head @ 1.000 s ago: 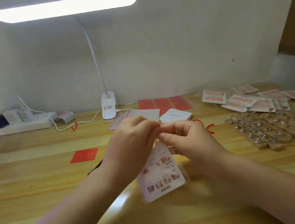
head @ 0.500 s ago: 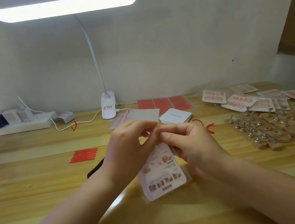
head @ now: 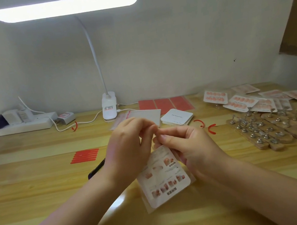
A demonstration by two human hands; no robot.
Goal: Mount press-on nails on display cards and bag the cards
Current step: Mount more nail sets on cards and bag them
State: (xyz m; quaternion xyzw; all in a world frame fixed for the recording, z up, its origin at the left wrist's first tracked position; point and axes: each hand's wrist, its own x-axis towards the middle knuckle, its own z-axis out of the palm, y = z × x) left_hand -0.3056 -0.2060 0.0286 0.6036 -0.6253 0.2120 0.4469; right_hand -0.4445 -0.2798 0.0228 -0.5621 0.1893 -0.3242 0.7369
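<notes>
Both hands, left hand (head: 128, 151) and right hand (head: 187, 145), are pinching the bagged card (head: 163, 177) at its top edge, fingers curled, apparently sealing the flap, before the desk lamp (head: 110, 109).

From my remote feed, only two forearms and hands of the person are in view. Both forearms are bare right up to the frame edges; I see no sleeve or cuff on either side. Left hand (head: 128, 151): I can make out no ring, glove or wrist strap. Right hand (head: 191, 144): likewise nothing worn that I can see. The visible fingernails look short and plain, though the picture is too soft for me to be sure. A violet tint lies along the outer edge of the left forearm, near the lower left corner.
</notes>
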